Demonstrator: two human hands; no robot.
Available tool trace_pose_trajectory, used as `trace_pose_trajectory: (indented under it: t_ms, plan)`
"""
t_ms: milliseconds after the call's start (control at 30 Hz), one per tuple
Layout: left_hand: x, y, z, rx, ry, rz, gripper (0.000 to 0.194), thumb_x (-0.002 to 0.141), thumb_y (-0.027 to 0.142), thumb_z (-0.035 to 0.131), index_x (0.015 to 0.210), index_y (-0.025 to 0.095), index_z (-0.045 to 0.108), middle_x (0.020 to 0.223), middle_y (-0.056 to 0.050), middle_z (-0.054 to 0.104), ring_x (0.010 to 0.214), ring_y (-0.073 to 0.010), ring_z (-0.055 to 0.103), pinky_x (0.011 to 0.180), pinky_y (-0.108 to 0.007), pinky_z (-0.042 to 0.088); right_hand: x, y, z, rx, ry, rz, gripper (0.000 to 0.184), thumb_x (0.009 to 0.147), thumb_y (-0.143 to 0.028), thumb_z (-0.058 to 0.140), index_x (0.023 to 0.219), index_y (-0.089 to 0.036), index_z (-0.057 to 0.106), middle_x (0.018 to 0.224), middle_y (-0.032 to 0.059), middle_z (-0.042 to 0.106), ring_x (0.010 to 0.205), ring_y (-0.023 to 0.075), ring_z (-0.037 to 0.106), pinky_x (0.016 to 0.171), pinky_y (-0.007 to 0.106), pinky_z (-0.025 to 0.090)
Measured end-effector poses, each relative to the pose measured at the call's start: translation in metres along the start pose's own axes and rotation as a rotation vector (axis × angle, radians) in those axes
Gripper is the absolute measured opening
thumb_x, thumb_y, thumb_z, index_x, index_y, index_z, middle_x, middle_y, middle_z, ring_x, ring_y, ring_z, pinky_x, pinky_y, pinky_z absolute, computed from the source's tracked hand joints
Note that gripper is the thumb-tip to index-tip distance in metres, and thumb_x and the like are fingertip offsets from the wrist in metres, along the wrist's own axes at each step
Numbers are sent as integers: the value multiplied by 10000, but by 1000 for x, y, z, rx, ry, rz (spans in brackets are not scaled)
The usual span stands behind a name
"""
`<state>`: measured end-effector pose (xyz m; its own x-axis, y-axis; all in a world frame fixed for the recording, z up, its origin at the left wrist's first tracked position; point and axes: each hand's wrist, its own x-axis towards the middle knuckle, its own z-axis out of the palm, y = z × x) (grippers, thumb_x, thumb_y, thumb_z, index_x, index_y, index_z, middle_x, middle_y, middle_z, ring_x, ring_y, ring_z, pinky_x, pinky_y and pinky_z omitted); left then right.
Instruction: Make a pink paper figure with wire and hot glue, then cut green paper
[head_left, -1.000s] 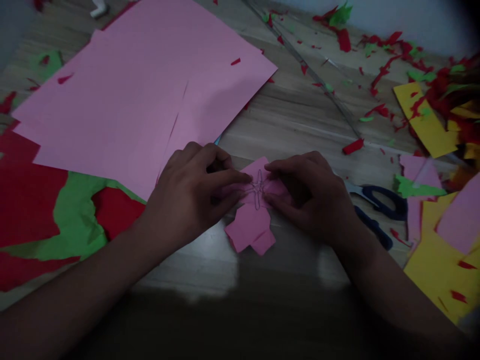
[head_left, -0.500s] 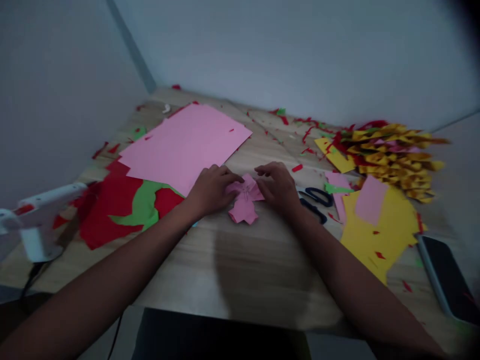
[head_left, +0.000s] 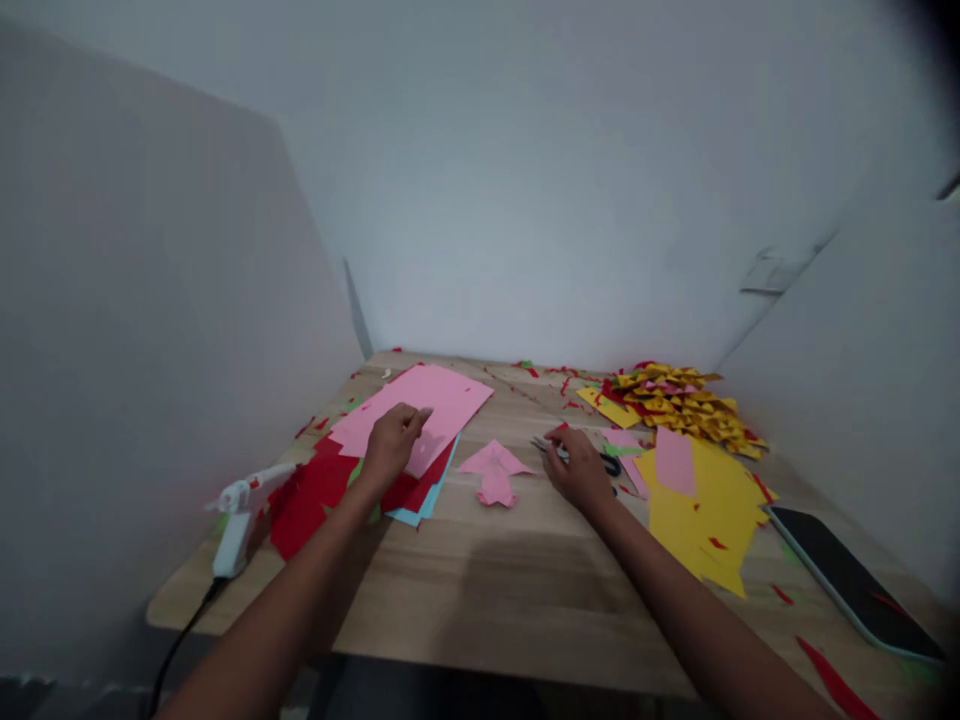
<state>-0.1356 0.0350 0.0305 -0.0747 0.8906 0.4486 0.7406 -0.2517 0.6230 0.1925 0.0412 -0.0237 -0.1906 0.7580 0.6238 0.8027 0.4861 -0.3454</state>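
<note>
A folded pink paper piece, with pointed side flaps and a curled lower end, lies on the table between my hands. My left hand is raised over the pink sheets, its fingers curled in; whatever may be inside is hidden. My right hand hovers at the scissors, fingers bent and slightly apart. The scissor blades show past the fingertips and a dark handle shows behind the hand. Whether it touches them I cannot tell. Both hands are off the folded piece.
A white glue gun stands at the left beside red paper. Blue sheets lie under the pink ones. To the right are yellow paper, a phone and a heap of folded yellow pieces. Scraps litter the table.
Both hands have let go of the folded pink piece and moved apart, left hand leftward, right hand rightward. The view has tilted up, showing more wall.
</note>
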Motion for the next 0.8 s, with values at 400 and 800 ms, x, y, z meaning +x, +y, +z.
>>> trace_pose_trajectory:
  t_ms: [400, 800]
  plan:
    - [-35, -25, -16, 180, -113, -40, 386, 831, 513, 535, 598, 206, 533, 781, -48, 603, 767, -215, 562, 666, -303, 375, -25, 68, -68, -375, -148, 517, 310, 963, -362, 615, 1205, -169, 622, 1243, 90, 636, 1081, 228, 640, 925, 456, 545]
    - [-91, 24, -21, 127, -256, 101, 305, 841, 453, 576, 668, 203, 554, 786, -50, 635, 773, -204, 574, 714, -302, 425, -2, 49, -53, -380, -353, 437, 342, 962, -356, 619, 1246, -166, 607, 1275, 107, 622, 1085, 232, 642, 916, 444, 556]
